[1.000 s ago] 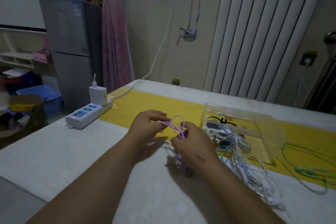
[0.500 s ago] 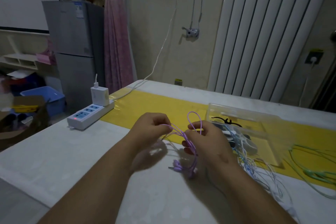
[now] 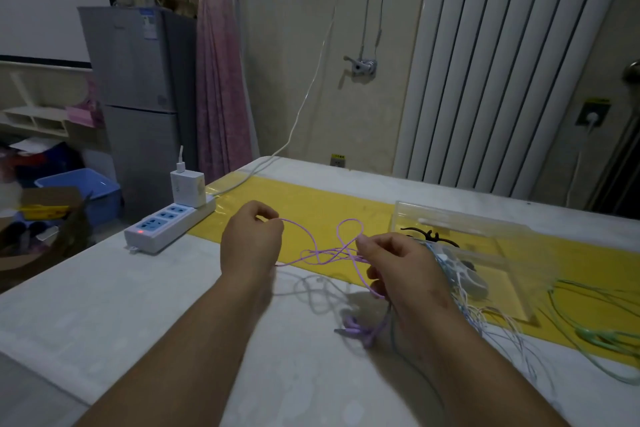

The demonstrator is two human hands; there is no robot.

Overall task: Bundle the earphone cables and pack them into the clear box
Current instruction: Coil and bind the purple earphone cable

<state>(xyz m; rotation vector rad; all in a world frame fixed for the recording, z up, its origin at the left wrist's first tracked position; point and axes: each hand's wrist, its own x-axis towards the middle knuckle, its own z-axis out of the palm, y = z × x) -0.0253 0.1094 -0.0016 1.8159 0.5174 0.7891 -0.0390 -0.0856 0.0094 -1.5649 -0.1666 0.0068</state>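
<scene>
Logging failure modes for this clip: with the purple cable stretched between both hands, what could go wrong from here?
1. The purple cable crosses itself in loops between the left hand and right hand; pulling apart might tighten them into a knot.
2. Its dangling end hangs near the white cables spilling from the box, so it may snag them.

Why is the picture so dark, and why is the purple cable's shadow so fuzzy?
Head view: the room is dimly lit, so colours look dull. Head view: the purple cable, held between the left hand and right hand, throws a soft, blurry grey shadow on the table, probably from weak, spread-out light. Head view: the wide lens makes the white wall panels lean.
</scene>
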